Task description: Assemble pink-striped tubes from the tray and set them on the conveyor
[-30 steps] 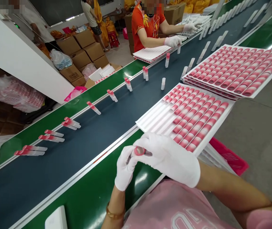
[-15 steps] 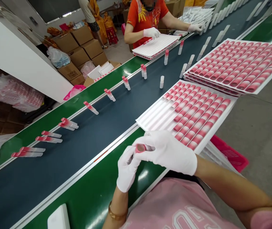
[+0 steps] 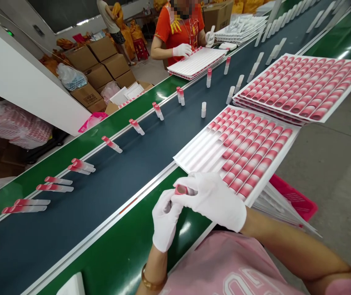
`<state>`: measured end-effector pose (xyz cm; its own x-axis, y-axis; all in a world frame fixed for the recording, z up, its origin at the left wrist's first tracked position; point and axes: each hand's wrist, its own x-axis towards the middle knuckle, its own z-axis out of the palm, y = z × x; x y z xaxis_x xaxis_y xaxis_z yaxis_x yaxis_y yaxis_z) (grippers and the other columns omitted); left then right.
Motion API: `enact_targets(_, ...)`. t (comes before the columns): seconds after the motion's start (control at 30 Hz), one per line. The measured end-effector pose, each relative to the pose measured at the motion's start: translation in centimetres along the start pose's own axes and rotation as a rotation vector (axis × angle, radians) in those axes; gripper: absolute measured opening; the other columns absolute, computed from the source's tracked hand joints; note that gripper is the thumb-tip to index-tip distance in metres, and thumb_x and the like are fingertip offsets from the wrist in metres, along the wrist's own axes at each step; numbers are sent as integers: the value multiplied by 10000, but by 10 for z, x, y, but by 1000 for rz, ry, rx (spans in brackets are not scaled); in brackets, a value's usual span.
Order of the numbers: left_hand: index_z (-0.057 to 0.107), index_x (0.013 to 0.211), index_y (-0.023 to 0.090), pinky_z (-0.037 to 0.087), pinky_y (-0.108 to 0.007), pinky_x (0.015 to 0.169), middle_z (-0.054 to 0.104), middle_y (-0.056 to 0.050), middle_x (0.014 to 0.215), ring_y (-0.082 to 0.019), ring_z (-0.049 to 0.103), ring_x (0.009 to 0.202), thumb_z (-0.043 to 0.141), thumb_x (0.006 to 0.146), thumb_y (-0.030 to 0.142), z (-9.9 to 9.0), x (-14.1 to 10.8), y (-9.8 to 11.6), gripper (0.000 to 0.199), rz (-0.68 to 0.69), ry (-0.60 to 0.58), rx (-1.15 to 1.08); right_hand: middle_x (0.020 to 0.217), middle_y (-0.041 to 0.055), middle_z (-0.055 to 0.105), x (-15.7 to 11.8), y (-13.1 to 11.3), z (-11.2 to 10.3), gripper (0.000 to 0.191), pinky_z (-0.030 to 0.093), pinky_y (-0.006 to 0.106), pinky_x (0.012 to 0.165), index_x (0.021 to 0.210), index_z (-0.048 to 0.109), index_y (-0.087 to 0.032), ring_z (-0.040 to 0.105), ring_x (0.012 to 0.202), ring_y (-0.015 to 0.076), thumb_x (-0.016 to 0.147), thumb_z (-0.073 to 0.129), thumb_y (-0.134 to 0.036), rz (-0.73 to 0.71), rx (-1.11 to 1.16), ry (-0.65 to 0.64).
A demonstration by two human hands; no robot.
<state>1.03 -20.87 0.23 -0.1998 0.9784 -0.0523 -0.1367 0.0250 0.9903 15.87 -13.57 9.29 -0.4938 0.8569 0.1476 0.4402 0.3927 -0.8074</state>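
My left hand [image 3: 165,221] and my right hand [image 3: 212,200], both in white cotton gloves, hold a short pink cosmetic tube [image 3: 181,189] between them. Its round pink end shows, and the fingers hide most of its body. Just beyond my right hand lies a white tray [image 3: 198,153] of pink-and-white tubes in rows, with some slots at its left end bare. My hands are over the green side panel [image 3: 126,250] of a conveyor, and the tray's near corner is close to my right glove.
Several tubes stand or lie on the dark blue belt [image 3: 71,213]. A stack of filled trays [image 3: 347,92] sits at right, above a red crate [image 3: 295,200]. At the far end, a gloved co-worker [image 3: 178,35] handles another white tray [image 3: 197,61]. Cardboard boxes [image 3: 101,61] fill the back.
My hands have drawn closer over the tube, hiding more of it. The whole view has shifted slightly. The co-worker's right hand has lifted from the stack, holding up a white piece.
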Motion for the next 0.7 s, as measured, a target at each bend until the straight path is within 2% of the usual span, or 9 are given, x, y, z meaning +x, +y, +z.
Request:
enact_targets(0.1, 701, 1118, 253, 498, -295, 866, 664, -32, 1077, -206, 607, 1012, 724, 834, 256, 2, 4, 4, 284, -115, -50, -13, 592, -87, 381, 1, 7, -1, 332, 287, 211, 571, 638, 469, -179, 391, 574, 65, 812, 752, -184, 69, 5, -25)
enact_targets(0.17, 717, 1035, 214, 506, -289, 820, 684, -25, 961, -196, 641, 907, 718, 813, 223, 3, 4, 3, 222, -196, -92, 44, 620, -82, 423, -1, 15, 1, 242, 312, 213, 584, 683, 525, -196, 433, 590, 74, 820, 721, -162, 82, -16, -22)
enact_targets(0.23, 721, 911, 184, 503, -271, 701, 670, -8, 815, -168, 638, 732, 691, 807, 198, 5, 0, 0, 109, -244, -91, 114, 648, -75, 473, -3, 26, 7, 140, 343, 221, 588, 759, 575, -221, 475, 601, 91, 856, 667, -178, 63, -40, -40)
enact_targets(0.33, 706, 863, 181, 485, -266, 644, 630, 12, 720, -159, 613, 664, 667, 805, 188, 9, -8, -7, 70, -240, -89, 121, 729, -50, 563, -5, 43, 21, 45, 416, 242, 618, 899, 629, -257, 553, 652, 129, 916, 595, -281, 9, -86, -83)
enact_targets(0.43, 712, 889, 195, 487, -274, 692, 642, 3, 758, -173, 614, 733, 660, 823, 232, 2, 3, -9, 91, -164, -100, 203, 886, -13, 659, -5, 53, 29, 220, 502, 261, 672, 1136, 633, -287, 634, 762, 164, 959, 520, -352, 32, -88, -110)
enact_targets(0.47, 716, 903, 200, 489, -280, 714, 654, -7, 806, -179, 615, 763, 659, 831, 259, -8, 14, -7, 109, -119, -63, 282, 910, -6, 671, -4, 56, 27, 274, 526, 262, 689, 1203, 614, -290, 648, 776, 168, 964, 511, -373, 42, -69, -126)
enact_targets(0.53, 730, 926, 207, 492, -289, 767, 665, -31, 929, -192, 619, 832, 662, 835, 332, -42, 46, -1, 168, -14, 125, 500, 935, 9, 683, -5, 62, 18, 361, 563, 262, 720, 1282, 585, -278, 669, 791, 177, 953, 527, -414, 32, -23, -141)
enact_targets(0.63, 728, 1044, 191, 488, -317, 858, 635, -70, 1099, -235, 611, 979, 612, 859, 412, -129, 109, 9, 310, 44, 542, 741, 1029, 53, 705, -10, 82, -9, 426, 599, 261, 745, 1318, 585, -245, 703, 881, 217, 937, 533, -428, 14, 29, -79)
enact_targets(0.7, 704, 1072, 142, 465, -363, 919, 639, -88, 1039, -272, 586, 1044, 561, 894, 393, -192, 149, 11, 339, 8, 663, 781, 1019, 67, 725, -17, 99, -29, 412, 612, 257, 706, 1283, 624, -232, 719, 885, 240, 930, 527, -421, 40, -11, 6)
